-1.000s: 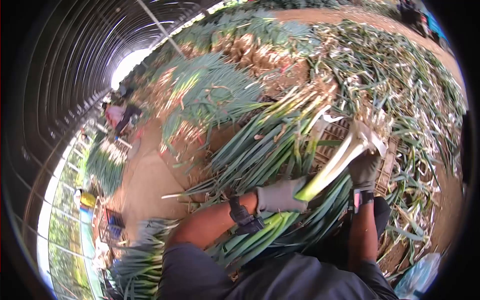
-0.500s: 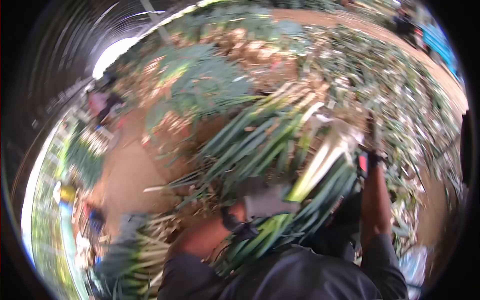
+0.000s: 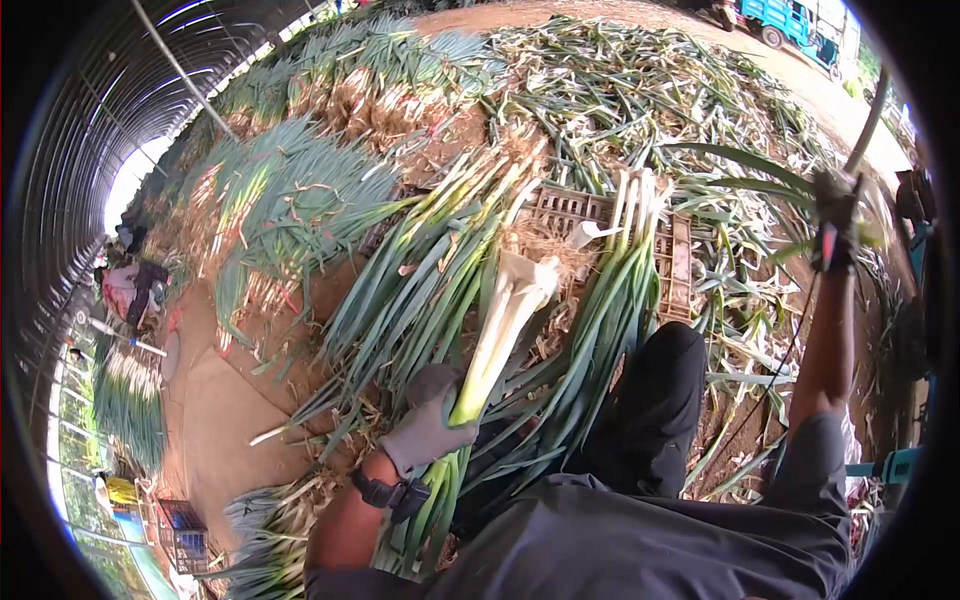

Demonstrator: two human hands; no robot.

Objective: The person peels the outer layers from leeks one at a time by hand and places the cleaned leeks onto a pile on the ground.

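My left hand (image 3: 428, 432), in a grey glove with a black wrist strap, is closed round a large leek (image 3: 495, 335) at the join of its white stem and green leaves. The leek's root end points up and away. Out to the right, my right hand (image 3: 835, 215), in a dark glove, is raised over the leaf litter, with long green leaves (image 3: 745, 160) at its fingers; its grip is hard to make out. Leeks (image 3: 430, 265) lie left of the held one, and others (image 3: 625, 260) rest on a brown plastic crate (image 3: 675, 265).
Bundled leeks (image 3: 320, 180) cover the ground at the upper left. Stripped leaves (image 3: 640, 90) lie heaped beyond the crate. Another person (image 3: 135, 290) is at the far left, near a dark crate (image 3: 183, 530). A blue three-wheeled vehicle (image 3: 780, 20) stands at the upper right.
My right hand has moved away from the leek, out to the right, with leaves at its fingers. My left hand still holds the leek, now further left in view. The view has shifted.
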